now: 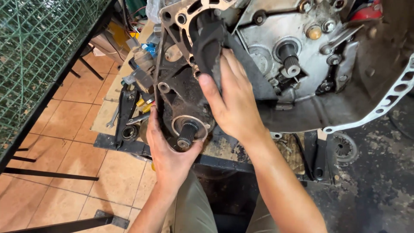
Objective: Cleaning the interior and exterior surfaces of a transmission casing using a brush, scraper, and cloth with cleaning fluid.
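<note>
- Filling the upper right of the view, the engine casing (327, 82) is the largest thing: a big grey cast-metal housing, dull and oil-stained, with bolts, bosses and a short splined shaft (290, 59) standing out of its flat face.
- Curving under it runs a pale metal bracket (390, 100) pierced with oblong slots.
- At upper centre and just left of the casing stands the dark cover plate (179, 92), greasy, near black and roughly triangular, with a lighter bare-metal rim of bolt holes at its top and a second splined stub (186, 134) ringed by a bright collar at its lower end.
- The workbench (215, 149) beneath is a dirty, scuffed board on a black steel frame; loose tools and small parts lie on its left end, too jumbled to tell apart.
- The floor is tan tile on the left and dark stained concrete on the right; green wire mesh fills the upper left corner.
- The right hand (230, 101) presses a dark grey rag (209, 45), soft and crumpled, against the plate's upper opening, fingers flat over the cloth, thumb spread.
- The left hand (169, 151) cups the plate's lower edge from below, fingers wrapped round it, thumb just beside the splined stub.
</note>
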